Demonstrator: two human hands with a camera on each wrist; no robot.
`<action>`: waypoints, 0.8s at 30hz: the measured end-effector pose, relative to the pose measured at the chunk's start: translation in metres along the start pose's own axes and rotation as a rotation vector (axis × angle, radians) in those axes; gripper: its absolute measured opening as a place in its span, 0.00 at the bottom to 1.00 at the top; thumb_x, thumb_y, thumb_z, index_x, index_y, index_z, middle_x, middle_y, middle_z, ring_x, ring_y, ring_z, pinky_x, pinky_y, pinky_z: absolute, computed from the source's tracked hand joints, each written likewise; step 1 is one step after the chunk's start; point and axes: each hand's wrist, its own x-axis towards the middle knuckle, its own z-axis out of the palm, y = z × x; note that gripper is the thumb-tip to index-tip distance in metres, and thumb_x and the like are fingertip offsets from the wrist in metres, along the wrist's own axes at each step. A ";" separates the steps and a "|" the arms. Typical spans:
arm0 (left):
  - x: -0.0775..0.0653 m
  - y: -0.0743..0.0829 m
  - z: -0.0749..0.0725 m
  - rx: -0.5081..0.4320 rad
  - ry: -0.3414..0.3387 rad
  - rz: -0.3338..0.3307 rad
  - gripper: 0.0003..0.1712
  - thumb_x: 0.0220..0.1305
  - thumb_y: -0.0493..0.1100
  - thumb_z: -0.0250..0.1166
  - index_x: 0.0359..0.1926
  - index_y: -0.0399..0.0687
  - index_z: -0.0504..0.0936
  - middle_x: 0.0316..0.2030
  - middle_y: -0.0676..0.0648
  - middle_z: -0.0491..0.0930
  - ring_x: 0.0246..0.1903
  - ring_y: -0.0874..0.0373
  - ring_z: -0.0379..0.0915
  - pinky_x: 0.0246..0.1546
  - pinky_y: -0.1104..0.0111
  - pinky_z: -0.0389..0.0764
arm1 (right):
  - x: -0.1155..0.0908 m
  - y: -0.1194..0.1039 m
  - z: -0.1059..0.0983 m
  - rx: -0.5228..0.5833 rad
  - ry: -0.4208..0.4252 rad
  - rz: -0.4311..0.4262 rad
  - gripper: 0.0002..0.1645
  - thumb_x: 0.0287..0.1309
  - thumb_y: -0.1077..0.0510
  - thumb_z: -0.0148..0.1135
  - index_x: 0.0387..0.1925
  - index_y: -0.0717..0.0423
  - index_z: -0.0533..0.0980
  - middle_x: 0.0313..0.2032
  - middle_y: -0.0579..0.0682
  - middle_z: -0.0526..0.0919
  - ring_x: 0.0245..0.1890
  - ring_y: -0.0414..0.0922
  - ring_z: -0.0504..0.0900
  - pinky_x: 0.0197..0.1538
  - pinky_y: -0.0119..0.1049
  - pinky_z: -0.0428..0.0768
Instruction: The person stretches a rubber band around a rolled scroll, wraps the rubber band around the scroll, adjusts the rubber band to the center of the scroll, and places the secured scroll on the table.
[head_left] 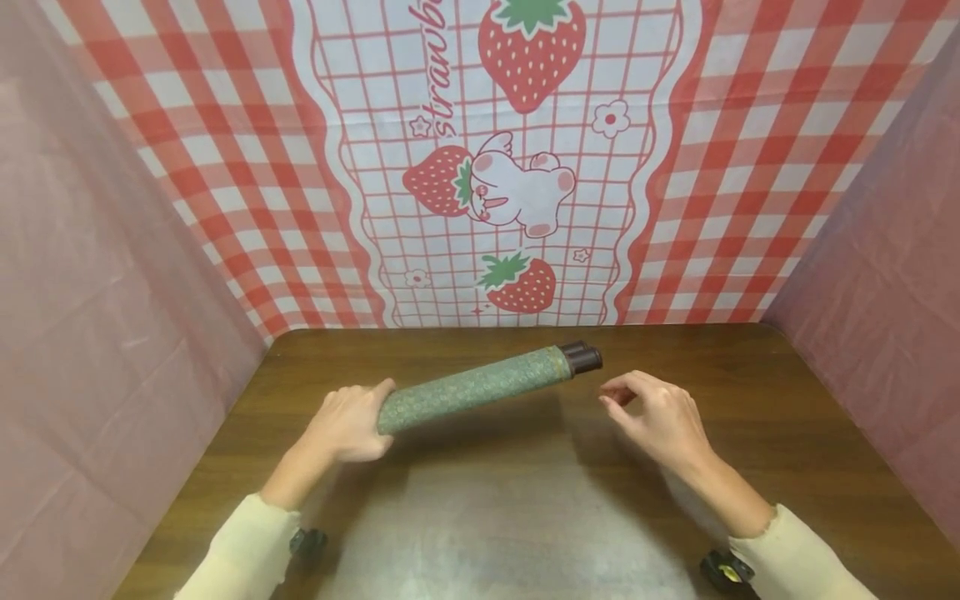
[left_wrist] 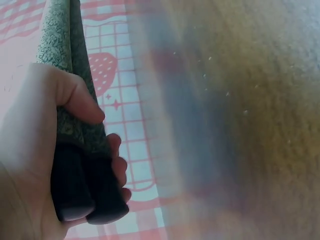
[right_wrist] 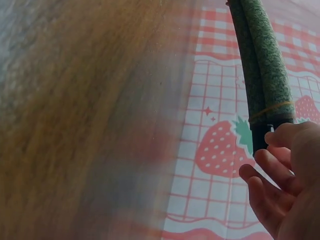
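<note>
A rolled scroll (head_left: 480, 389) with green patterned backing is raised at a tilt above the table, its right end higher. My left hand (head_left: 348, 425) grips its left end. In the left wrist view the thumb lies across the two side-by-side rolls, fingers curling round the far side, with dark roller ends (left_wrist: 105, 200) sticking out by the palm. A thin yellow band (right_wrist: 272, 109) circles the rolls near the other end. My right hand (head_left: 663, 417) hovers just below and right of the dark end knobs (head_left: 585, 358), loosely curled and holding nothing.
The brown wooden table (head_left: 465, 517) spreads under both hands. Behind it stands a red-and-white checked cloth (head_left: 225, 150) printed with strawberries. Pink curtains (head_left: 97, 333) hang along both sides. A dark wrist camera (head_left: 726, 571) is strapped below the right sleeve.
</note>
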 end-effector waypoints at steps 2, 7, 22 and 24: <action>-0.001 0.001 0.002 0.017 0.044 -0.003 0.38 0.45 0.49 0.79 0.60 0.46 0.82 0.27 0.49 0.84 0.26 0.53 0.79 0.23 0.60 0.76 | -0.001 0.000 -0.001 -0.003 -0.016 0.019 0.13 0.49 0.66 0.84 0.37 0.50 0.90 0.29 0.43 0.92 0.26 0.43 0.89 0.28 0.36 0.78; -0.003 0.004 0.005 0.076 0.164 0.000 0.38 0.40 0.48 0.80 0.57 0.47 0.82 0.30 0.46 0.86 0.24 0.49 0.81 0.22 0.58 0.78 | 0.000 0.001 -0.004 -0.018 -0.044 0.059 0.17 0.49 0.64 0.86 0.41 0.52 0.89 0.32 0.45 0.92 0.30 0.45 0.90 0.30 0.38 0.79; 0.000 0.014 0.014 0.229 0.326 0.068 0.41 0.31 0.52 0.83 0.53 0.50 0.82 0.31 0.47 0.86 0.27 0.49 0.82 0.22 0.57 0.81 | 0.002 -0.004 -0.007 -0.045 -0.254 0.126 0.59 0.47 0.58 0.90 0.80 0.52 0.70 0.66 0.60 0.85 0.46 0.57 0.90 0.31 0.53 0.85; 0.001 0.018 0.016 0.249 0.335 0.090 0.42 0.30 0.53 0.84 0.53 0.51 0.82 0.31 0.47 0.86 0.27 0.49 0.82 0.22 0.58 0.81 | 0.002 -0.003 -0.005 -0.058 -0.289 0.107 0.61 0.46 0.61 0.90 0.81 0.52 0.69 0.69 0.61 0.82 0.55 0.59 0.88 0.33 0.54 0.87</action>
